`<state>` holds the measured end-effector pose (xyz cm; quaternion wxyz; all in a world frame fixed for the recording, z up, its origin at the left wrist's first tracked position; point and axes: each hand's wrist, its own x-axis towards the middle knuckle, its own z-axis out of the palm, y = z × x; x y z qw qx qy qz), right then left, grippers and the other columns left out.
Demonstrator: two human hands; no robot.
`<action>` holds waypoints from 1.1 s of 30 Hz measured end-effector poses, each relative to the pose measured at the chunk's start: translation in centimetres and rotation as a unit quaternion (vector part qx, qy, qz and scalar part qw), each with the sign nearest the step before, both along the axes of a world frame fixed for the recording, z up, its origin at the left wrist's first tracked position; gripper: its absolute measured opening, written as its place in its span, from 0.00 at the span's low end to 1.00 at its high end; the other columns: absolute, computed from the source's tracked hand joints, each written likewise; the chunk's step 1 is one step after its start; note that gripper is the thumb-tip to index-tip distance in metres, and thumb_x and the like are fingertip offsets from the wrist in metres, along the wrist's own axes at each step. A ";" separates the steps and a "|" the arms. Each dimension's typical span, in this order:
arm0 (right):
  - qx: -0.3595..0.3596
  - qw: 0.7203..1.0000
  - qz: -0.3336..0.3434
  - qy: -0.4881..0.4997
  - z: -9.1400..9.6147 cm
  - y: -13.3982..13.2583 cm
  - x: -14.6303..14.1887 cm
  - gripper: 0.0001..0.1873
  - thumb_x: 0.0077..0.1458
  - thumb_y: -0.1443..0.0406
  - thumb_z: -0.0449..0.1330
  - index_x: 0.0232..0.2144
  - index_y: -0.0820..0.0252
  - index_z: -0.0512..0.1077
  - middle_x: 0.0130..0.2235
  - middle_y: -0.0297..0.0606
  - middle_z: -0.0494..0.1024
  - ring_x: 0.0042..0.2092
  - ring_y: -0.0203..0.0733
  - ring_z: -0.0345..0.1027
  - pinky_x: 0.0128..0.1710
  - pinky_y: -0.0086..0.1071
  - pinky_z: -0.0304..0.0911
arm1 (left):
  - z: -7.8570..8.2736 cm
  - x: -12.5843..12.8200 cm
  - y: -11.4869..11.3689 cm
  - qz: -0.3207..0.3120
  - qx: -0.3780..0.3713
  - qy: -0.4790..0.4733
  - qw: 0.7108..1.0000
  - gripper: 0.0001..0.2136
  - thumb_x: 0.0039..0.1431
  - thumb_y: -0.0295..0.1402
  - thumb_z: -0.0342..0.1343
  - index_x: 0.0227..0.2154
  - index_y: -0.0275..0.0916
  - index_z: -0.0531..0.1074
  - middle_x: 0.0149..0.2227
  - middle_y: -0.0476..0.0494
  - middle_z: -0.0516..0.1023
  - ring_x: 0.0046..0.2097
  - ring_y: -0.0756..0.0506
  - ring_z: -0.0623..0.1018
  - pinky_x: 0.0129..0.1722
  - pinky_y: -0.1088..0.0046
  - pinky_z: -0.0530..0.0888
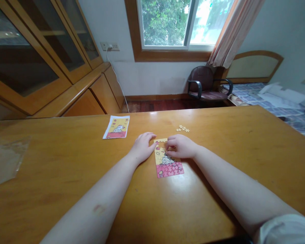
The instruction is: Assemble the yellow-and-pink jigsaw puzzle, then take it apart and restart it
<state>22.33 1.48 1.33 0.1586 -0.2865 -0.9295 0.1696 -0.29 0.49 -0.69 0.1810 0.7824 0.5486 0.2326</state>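
Note:
On the table lies a partly assembled jigsaw puzzle [169, 169], pink at its near end and yellow above, with a white cartoon animal in the middle. A gap of bare wood shows inside its far part. My left hand [143, 148] rests at the puzzle's left edge, fingers stretched and bent a little, thumb by the border. Over the right side of the puzzle, my right hand [182, 146] has its fingers curled in a pinch near the gap; what is between the fingertips is hidden. Several loose puzzle pieces [183, 128] lie beyond my right hand.
A printed picture sheet [116, 127] with the same design lies at the far left of the puzzle. A clear plastic bag [7, 161] is on the table's left end. Behind the table stand a glass-door cabinet [73, 84] and an armchair [204, 83].

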 end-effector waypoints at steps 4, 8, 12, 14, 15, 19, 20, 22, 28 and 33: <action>0.018 0.999 0.049 -0.010 0.1 -0.3 -0.3 0.12 0.56 0.59 0.59 0.29 0.58 0.79 0.29 0.37 0.73 0.30 0.36 0.65 0.33 0.29 0.58 | -0.1 0.0 0.0 0.001 -0.001 -0.002 1.000 0.15 0.57 0.37 0.54 0.46 0.39 0.73 0.52 0.40 0.74 0.56 0.39 0.71 0.59 0.57 0.66; 0.031 0.998 0.059 -0.014 0.3 -0.5 -0.4 0.16 0.59 0.58 0.55 0.28 0.59 0.79 0.28 0.38 0.73 0.29 0.36 0.65 0.33 0.30 0.58 | 0.0 0.0 -0.1 0.003 -0.003 -0.001 1.000 0.15 0.57 0.37 0.54 0.46 0.39 0.73 0.52 0.40 0.74 0.56 0.39 0.70 0.59 0.57 0.66; 0.044 0.998 0.038 -0.010 0.3 -0.3 -0.3 0.18 0.61 0.58 0.54 0.27 0.60 0.79 0.29 0.39 0.73 0.29 0.36 0.64 0.33 0.30 0.57 | 0.1 0.1 -0.1 0.006 -0.005 0.000 1.000 0.15 0.58 0.37 0.54 0.46 0.39 0.73 0.53 0.40 0.74 0.56 0.39 0.70 0.59 0.57 0.65; 0.044 0.998 0.037 -0.012 0.2 -0.2 -0.3 0.18 0.61 0.58 0.54 0.27 0.61 0.78 0.29 0.39 0.73 0.29 0.36 0.64 0.33 0.30 0.57 | 0.1 0.1 -0.1 0.004 -0.004 0.003 1.000 0.15 0.58 0.37 0.54 0.46 0.38 0.73 0.53 0.40 0.74 0.56 0.39 0.70 0.59 0.57 0.65; 0.043 0.998 0.037 -0.014 0.2 -0.2 -0.3 0.19 0.61 0.58 0.54 0.27 0.61 0.78 0.29 0.39 0.73 0.29 0.36 0.64 0.32 0.30 0.57 | 0.1 0.1 -0.1 0.004 -0.004 0.004 1.000 0.15 0.58 0.37 0.54 0.46 0.38 0.73 0.53 0.40 0.74 0.56 0.39 0.70 0.59 0.58 0.65; 0.036 0.998 0.042 -0.014 0.2 -0.2 -0.4 0.18 0.61 0.57 0.54 0.30 0.60 0.79 0.30 0.39 0.74 0.31 0.37 0.65 0.34 0.31 0.58 | 0.0 0.1 0.0 0.003 -0.002 0.009 1.000 0.15 0.57 0.35 0.54 0.46 0.37 0.73 0.52 0.39 0.74 0.56 0.39 0.71 0.59 0.58 0.66; 0.034 0.998 0.042 -0.013 0.2 -0.2 -0.5 0.17 0.61 0.57 0.55 0.32 0.60 0.80 0.31 0.40 0.74 0.31 0.37 0.66 0.35 0.31 0.58 | 0.0 0.1 0.0 0.003 -0.001 0.009 1.000 0.15 0.58 0.35 0.54 0.47 0.37 0.73 0.52 0.39 0.74 0.56 0.39 0.71 0.59 0.58 0.66; 0.032 0.999 0.041 -0.011 0.3 -0.2 -0.5 0.16 0.61 0.57 0.56 0.35 0.59 0.80 0.32 0.40 0.75 0.32 0.38 0.67 0.36 0.31 0.59 | 0.0 0.1 0.0 0.003 -0.001 0.010 1.000 0.15 0.58 0.35 0.54 0.47 0.37 0.73 0.53 0.39 0.74 0.56 0.39 0.71 0.59 0.58 0.66; 0.039 0.999 0.032 -0.017 0.3 -0.2 -0.6 0.16 0.60 0.54 0.57 0.37 0.57 0.80 0.34 0.40 0.75 0.34 0.39 0.67 0.38 0.33 0.59 | 0.0 0.1 0.0 0.001 -0.002 0.012 1.000 0.16 0.58 0.36 0.53 0.47 0.36 0.73 0.53 0.39 0.73 0.56 0.39 0.70 0.59 0.58 0.65; 0.043 0.999 0.021 -0.018 0.2 -0.2 -0.6 0.17 0.61 0.55 0.56 0.39 0.58 0.79 0.35 0.41 0.75 0.35 0.39 0.67 0.38 0.33 0.59 | -0.1 0.1 0.0 -0.001 0.000 0.010 1.000 0.15 0.58 0.35 0.53 0.47 0.37 0.73 0.53 0.39 0.73 0.57 0.39 0.70 0.59 0.57 0.65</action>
